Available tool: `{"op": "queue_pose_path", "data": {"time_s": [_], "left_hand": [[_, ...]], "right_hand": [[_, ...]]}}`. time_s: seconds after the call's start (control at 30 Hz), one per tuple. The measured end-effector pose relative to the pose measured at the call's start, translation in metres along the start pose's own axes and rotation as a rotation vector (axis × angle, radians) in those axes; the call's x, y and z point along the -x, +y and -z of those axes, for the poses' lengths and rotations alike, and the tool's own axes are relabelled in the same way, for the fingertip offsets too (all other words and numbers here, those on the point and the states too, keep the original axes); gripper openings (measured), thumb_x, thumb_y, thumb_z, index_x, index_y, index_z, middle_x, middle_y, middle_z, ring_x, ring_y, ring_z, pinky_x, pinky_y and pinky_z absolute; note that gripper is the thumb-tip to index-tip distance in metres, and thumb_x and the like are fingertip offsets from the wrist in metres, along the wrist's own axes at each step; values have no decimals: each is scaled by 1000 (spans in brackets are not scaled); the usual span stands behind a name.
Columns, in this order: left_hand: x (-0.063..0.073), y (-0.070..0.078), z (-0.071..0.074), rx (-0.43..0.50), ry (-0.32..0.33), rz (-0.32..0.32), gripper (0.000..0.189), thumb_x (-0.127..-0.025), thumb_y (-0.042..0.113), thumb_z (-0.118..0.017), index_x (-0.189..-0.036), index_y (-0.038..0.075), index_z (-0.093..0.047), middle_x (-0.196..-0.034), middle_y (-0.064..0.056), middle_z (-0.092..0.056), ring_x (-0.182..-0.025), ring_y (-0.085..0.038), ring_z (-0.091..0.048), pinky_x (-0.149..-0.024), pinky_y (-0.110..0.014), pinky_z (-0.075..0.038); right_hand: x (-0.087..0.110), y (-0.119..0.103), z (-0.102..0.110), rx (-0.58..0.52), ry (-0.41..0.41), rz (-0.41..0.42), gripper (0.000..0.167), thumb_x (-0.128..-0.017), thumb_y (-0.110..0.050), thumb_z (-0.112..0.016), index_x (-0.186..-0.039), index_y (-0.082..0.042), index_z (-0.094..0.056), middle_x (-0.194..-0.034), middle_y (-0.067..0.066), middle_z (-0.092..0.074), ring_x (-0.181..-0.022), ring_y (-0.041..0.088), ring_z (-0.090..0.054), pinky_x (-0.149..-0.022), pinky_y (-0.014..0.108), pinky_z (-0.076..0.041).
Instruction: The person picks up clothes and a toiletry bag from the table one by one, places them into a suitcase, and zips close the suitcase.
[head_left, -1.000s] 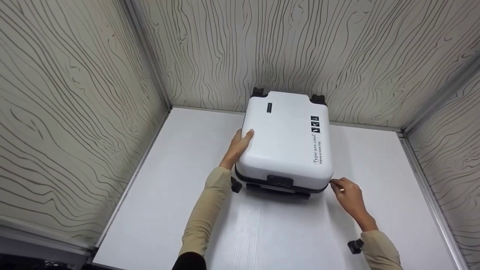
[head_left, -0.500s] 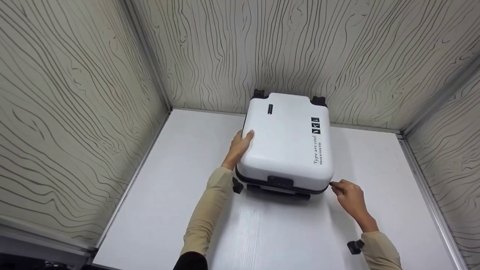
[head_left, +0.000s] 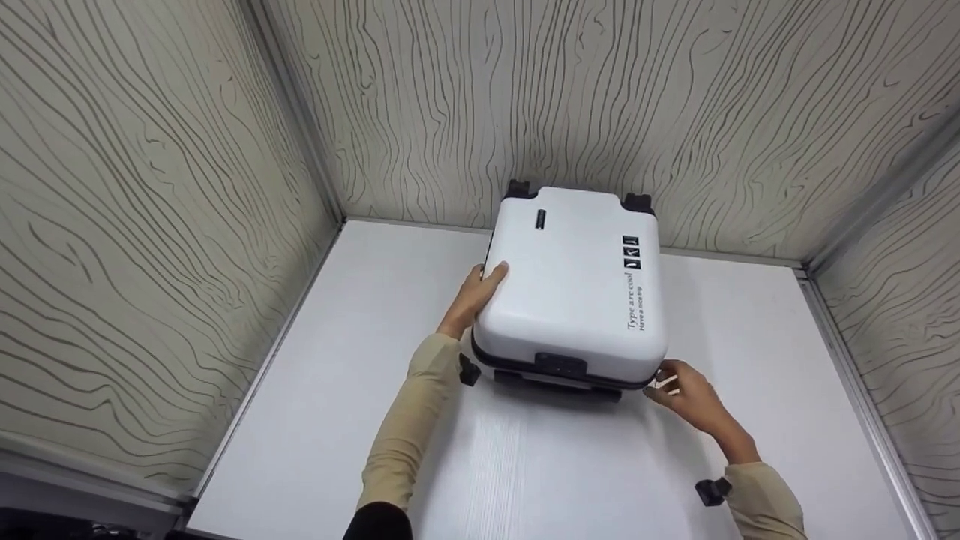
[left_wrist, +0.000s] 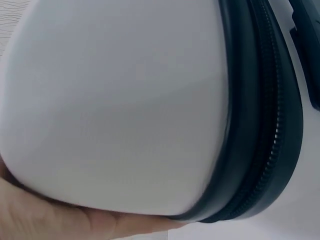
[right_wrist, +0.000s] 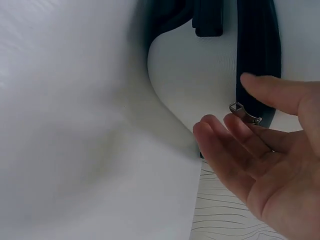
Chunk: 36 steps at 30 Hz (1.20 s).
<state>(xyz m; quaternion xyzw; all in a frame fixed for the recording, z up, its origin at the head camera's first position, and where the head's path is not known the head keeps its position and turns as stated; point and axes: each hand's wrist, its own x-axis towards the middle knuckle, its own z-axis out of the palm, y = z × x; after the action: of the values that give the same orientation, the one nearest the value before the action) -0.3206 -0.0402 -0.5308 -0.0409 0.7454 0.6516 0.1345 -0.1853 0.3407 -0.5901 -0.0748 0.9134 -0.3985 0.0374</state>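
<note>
A white hard-shell suitcase (head_left: 570, 270) lies tilted on the white table, wheels toward the back wall. My left hand (head_left: 474, 294) grips its left side, thumb on the top face; in the left wrist view, part of that hand (left_wrist: 60, 215) lies along the shell's edge. A black zipper band (left_wrist: 265, 115) runs round the case. At the near right corner is my right hand (head_left: 688, 393). In the right wrist view its thumb stands apart from the loosely bent fingers, and a metal zipper pull (right_wrist: 245, 114) lies against a fingertip.
Wood-grain panels (head_left: 480, 97) enclose the white table (head_left: 360, 300) at the back and both sides. A black combination lock (head_left: 561, 364) and a carry handle (head_left: 555, 385) sit on the suitcase's near side. Black wheels (head_left: 637, 202) stick out at its far end.
My right thumb has parted from the fingers, which were pinched together at the zipper pull, and the hand has shifted slightly left. The left hand keeps its grip on the suitcase.
</note>
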Motion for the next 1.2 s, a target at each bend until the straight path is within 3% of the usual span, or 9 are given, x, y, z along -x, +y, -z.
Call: {"op": "queue_pose_path", "data": {"time_s": [0.1,0.23,0.5,0.6,0.67,0.8,0.87,0.97,1.2], "left_hand": [[-2,0,1,-12,-9,6,88,-94,59,-53,-155,2,-25,-153,-24,-33,-136,-39,-39,-108,-54,-35],[-4,0,1,-24,-16,11,88,-94,59,-53,-155,1,-25,-151,-26,-34,-134,-40,-42,-106,-54,-37],[-3,1,-2,-28,5,19,87,-95,60,-51,-155,2,-26,-153,-24,-33,-137,-39,-38,-109,-53,-34],[-2,2,-5,-35,15,20,86,-96,60,-48,-155,2,-24,-155,-23,-30,-139,-39,-35,-110,-54,-31],[-2,3,-6,-40,23,17,85,-96,59,-47,-155,2,-25,-155,-23,-31,-140,-38,-34,-111,-55,-30],[-2,3,-8,-54,34,16,83,-97,59,-46,-155,3,-26,-154,-22,-33,-138,-38,-36,-110,-54,-31],[-2,3,-8,-62,34,16,83,-97,59,-45,-155,3,-26,-154,-22,-32,-138,-38,-36,-110,-54,-31],[-2,3,-8,-75,37,17,84,-97,59,-45,-155,2,-25,-155,-23,-31,-139,-38,-35,-110,-54,-30],[-1,2,-7,-92,24,6,85,-98,59,-43,-156,1,-21,-158,-23,-26,-143,-38,-27,-113,-52,-26]], "right_hand": [[-1,4,-2,-110,-24,-13,63,-86,-19,-79,-128,12,-44,-112,20,-59,-94,31,-65,-76,33,-54],[-3,7,-6,-162,-13,-10,60,-87,-13,-78,-126,11,-40,-108,19,-57,-91,28,-63,-73,28,-52],[-5,6,-4,16,32,32,25,-95,10,-54,-119,12,-51,-83,8,-59,-70,19,-63,-62,27,-53],[-5,3,-5,82,61,28,21,-93,13,-46,-113,12,-54,-80,9,-61,-66,19,-62,-58,28,-51],[-6,0,-7,127,74,29,19,-94,12,-43,-110,12,-53,-83,13,-62,-70,24,-62,-61,34,-51],[-7,-1,-12,155,58,38,20,-98,6,-36,-112,14,-46,-102,27,-60,-94,40,-61,-79,50,-48],[-8,-1,-13,120,32,30,23,-98,4,-36,-116,16,-43,-111,32,-56,-106,45,-56,-88,55,-45],[-10,0,-12,62,-8,21,33,-97,-3,-45,-120,19,-40,-116,33,-52,-111,47,-52,-93,58,-41],[-7,0,-5,58,-105,42,88,-86,-31,-76,-139,19,-27,-132,36,-43,-125,50,-42,-102,63,-34]]}}
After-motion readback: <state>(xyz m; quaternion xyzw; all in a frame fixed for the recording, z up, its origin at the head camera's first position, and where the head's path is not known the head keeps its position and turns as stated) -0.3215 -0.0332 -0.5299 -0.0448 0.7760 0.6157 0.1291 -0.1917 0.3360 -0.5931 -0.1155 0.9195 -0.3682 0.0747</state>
